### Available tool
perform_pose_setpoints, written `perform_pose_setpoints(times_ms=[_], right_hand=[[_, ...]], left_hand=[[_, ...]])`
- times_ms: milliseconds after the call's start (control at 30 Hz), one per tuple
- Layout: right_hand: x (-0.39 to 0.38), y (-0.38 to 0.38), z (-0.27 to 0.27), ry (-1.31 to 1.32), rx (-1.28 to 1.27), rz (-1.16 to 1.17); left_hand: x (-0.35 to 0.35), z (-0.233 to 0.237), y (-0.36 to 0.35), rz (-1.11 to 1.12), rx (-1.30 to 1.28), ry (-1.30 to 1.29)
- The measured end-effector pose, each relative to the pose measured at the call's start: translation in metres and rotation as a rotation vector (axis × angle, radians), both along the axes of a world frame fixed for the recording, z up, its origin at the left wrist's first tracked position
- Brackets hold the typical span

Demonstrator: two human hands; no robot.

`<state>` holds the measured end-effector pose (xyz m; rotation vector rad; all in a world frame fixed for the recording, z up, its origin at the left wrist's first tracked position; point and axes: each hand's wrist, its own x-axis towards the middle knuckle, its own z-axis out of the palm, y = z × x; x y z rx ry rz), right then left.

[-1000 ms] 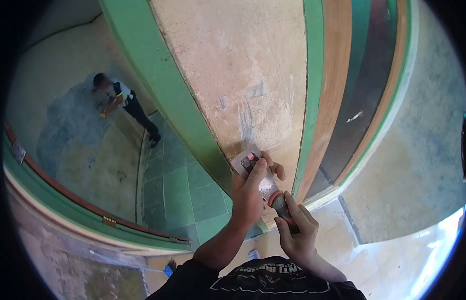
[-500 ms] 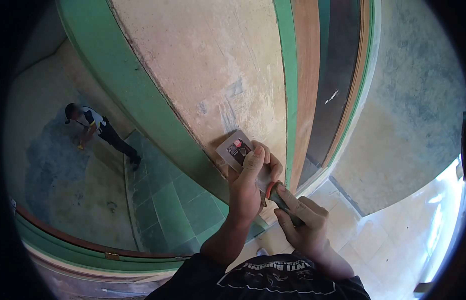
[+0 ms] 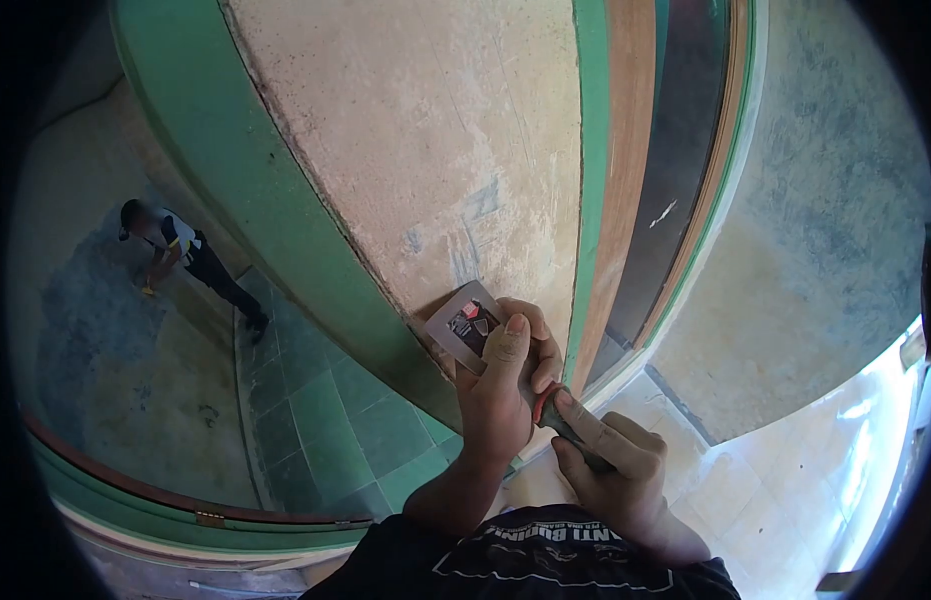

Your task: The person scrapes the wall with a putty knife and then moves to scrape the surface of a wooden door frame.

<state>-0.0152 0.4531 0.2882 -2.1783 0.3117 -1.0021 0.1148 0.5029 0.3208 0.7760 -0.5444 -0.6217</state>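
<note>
My left hand [image 3: 501, 385] is closed on a thin, light grey rounded-corner plate [image 3: 444, 334] with a dark printed label, perhaps a plastic filler spreader. Its thumb lies along the face of the plate, near the pale wall [image 3: 426, 110]. Just below, my right hand [image 3: 621, 450] grips a scraper [image 3: 568, 424] by its dark handle, which has a red collar. The index finger stretches along that handle. The collar meets the fingers of my left hand, and these hide the scraper's blade.
Green trim [image 3: 246, 190] borders the wall, with a brown wooden frame [image 3: 626, 130] on the right. Through the opening on the left, another person [image 3: 176, 250] works at a grey-patched wall [image 3: 96, 320]. Green floor tiles [image 3: 336, 425] lie there; pale tiles [image 3: 766, 500] spread at lower right.
The view has shifted slightly. The plate and my left hand sit a little lower, and the scraper's collar is now closer against my left fingers. Both grips stay the same.
</note>
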Motion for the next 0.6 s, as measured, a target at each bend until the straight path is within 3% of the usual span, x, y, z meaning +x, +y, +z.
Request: perform_pose_setpoints(times_ms=[100, 333, 400, 600], right_hand=[[0.001, 0.001, -0.002, 0.019, 0.082, 0.023], [0.007, 0.004, -0.003, -0.029, 0.041, 0.005], [0.010, 0.002, -0.002, -0.037, 0.038, 0.018], [0.005, 0.009, 0.003, 0.005, 0.009, -0.016]], left_hand=[[0.001, -0.004, -0.005, 0.019, 0.024, -0.028], [0.002, -0.003, -0.006, -0.072, -0.116, 0.066], [0.008, -0.005, -0.008, -0.076, -0.098, -0.057], [0.009, 0.000, -0.008, -0.157, -0.182, 0.000]])
